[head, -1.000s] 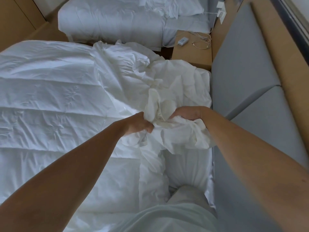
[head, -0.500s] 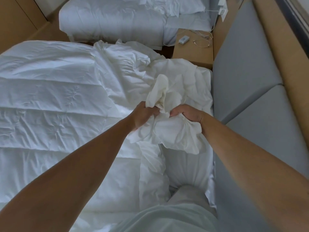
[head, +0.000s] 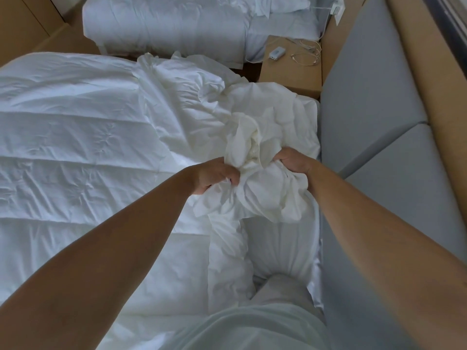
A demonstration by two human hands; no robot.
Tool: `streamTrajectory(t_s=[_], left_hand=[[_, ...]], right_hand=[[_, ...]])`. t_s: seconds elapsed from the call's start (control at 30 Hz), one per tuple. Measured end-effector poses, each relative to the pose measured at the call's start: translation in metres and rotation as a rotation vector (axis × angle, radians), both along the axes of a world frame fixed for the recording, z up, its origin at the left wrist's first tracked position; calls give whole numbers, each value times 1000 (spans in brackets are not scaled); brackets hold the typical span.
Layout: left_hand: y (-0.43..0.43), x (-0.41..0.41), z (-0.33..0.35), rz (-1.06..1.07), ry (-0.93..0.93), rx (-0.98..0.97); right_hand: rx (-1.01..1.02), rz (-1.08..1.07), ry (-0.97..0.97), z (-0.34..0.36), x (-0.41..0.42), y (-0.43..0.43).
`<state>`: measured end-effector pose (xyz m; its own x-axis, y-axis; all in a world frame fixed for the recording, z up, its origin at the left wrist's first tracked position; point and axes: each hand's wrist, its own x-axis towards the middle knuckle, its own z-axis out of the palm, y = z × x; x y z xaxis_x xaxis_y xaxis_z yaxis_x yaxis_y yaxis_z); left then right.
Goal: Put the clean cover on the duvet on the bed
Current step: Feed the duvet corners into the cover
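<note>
Both your left hand (head: pixel 217 176) and right hand (head: pixel 294 161) clutch the bunched cover (head: pixel 265 178); the duvet (head: pixel 75 147) lies bare, so nearly everything remains.

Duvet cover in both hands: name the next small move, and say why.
Probably slide the left hand and right hand apart along the cover to find an edge: both grip one crumpled wad close together, and the quilted duvet lies uncovered beside it.

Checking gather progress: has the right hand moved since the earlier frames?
No, the right hand grips the duvet cover at the same spot beside the grey panel seam.
</note>
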<state>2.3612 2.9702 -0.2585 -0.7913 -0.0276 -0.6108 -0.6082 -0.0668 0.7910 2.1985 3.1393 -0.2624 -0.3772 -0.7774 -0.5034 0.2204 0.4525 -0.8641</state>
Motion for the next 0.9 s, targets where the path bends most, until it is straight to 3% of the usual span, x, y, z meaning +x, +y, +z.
streamTrajectory(t_s=[0.17,0.3,0.43,0.5,0.7,0.9], left_hand=[[-3,-5,-10,207,139,151],[-5,-8,-13,275,178,158],[-1,-8,-16,283,162,133],[-4,-7,-16,284,104,110],[-2,-6,-8,-78,-96,-4],[6,-12,-6,-251,-111,-37]], right_hand=[[-10,240,-169,6,10,4],[85,402,-28,10,18,-2],[303,441,258,10,16,-6],[326,394,300,12,11,-4],[159,130,317,20,-5,-6],[233,76,491,11,-9,-12]])
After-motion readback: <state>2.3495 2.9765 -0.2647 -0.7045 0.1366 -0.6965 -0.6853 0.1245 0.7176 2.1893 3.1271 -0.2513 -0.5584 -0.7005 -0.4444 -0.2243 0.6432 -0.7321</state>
